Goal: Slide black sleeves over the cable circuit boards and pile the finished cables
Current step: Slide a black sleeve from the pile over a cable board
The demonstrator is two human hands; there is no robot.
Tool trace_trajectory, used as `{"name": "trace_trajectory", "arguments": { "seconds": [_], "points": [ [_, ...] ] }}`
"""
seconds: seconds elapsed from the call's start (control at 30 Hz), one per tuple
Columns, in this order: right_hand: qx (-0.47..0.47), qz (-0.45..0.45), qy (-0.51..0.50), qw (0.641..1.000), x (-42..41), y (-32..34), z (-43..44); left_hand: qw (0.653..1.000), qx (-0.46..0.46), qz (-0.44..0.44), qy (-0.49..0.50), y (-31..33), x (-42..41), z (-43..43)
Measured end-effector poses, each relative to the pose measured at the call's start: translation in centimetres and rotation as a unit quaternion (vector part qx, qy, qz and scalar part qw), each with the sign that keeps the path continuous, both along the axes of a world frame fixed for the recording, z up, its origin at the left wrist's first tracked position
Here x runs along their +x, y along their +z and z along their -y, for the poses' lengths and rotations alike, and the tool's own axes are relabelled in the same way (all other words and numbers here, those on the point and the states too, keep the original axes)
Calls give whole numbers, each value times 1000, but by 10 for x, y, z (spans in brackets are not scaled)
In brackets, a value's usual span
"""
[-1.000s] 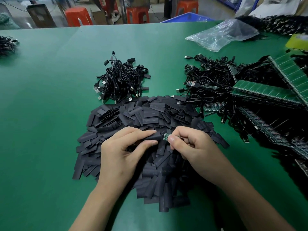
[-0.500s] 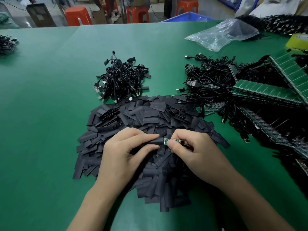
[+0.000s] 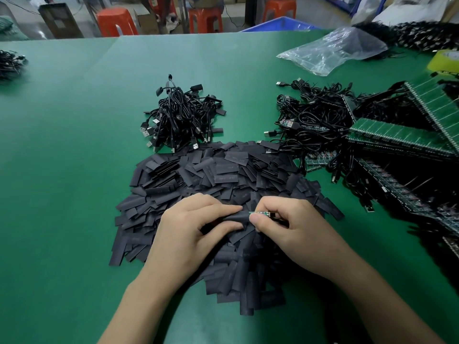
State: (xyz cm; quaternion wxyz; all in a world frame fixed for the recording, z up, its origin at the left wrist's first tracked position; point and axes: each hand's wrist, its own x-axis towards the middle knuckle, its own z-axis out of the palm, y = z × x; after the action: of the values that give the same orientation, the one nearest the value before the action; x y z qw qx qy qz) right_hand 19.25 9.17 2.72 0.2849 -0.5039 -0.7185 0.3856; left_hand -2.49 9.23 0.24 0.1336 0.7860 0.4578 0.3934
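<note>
We cannot see how far the circuit board [image 3: 259, 214] sits inside the sleeve [image 3: 236, 216]: only a short green strip shows between the two thumbs, and the sleeve's mouth touches its left end. The left hand [image 3: 191, 229] pinches the sleeve between thumb and forefinger, while its other fingers are hidden under the palm. The right hand [image 3: 293, 229] pinches the circuit board with fingers curled, and the cable that leaves the board is covered by that hand. Both hands hang just above the near part of the sleeve pile [image 3: 223, 170], which hides the table [image 3: 74, 145] beneath it. The finished cables [image 3: 178, 117] lie in a heap just beyond the pile. The cable tangle [image 3: 315, 115] to the right runs into green board panels [image 3: 397, 135], where single cables are hard to tell apart. A yellow roll [image 3: 444, 62] is cut off at the right edge, and a small dark bundle [image 3: 10, 63] at the left edge. A clear plastic bag [image 3: 332, 50] lies at the far right. Against the frame a second ago, both hands sit slightly lower and nearer to us with the same grips, and the heaps have not shifted.
</note>
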Motion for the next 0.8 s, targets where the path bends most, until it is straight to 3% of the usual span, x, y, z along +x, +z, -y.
{"name": "trace_trajectory", "arguments": {
  "seconds": [0.2,0.4,0.8],
  "points": [
    [-12,2,18,1000,1,0,0,1000,19,-14,-15,-1,0,0],
    [-68,-83,13,994,10,0,-5,999,-1,34,26,3,-1,0],
    [-63,-68,30,995,7,-4,-4,999,31,10,-4,7,5,4]
  ]
}}
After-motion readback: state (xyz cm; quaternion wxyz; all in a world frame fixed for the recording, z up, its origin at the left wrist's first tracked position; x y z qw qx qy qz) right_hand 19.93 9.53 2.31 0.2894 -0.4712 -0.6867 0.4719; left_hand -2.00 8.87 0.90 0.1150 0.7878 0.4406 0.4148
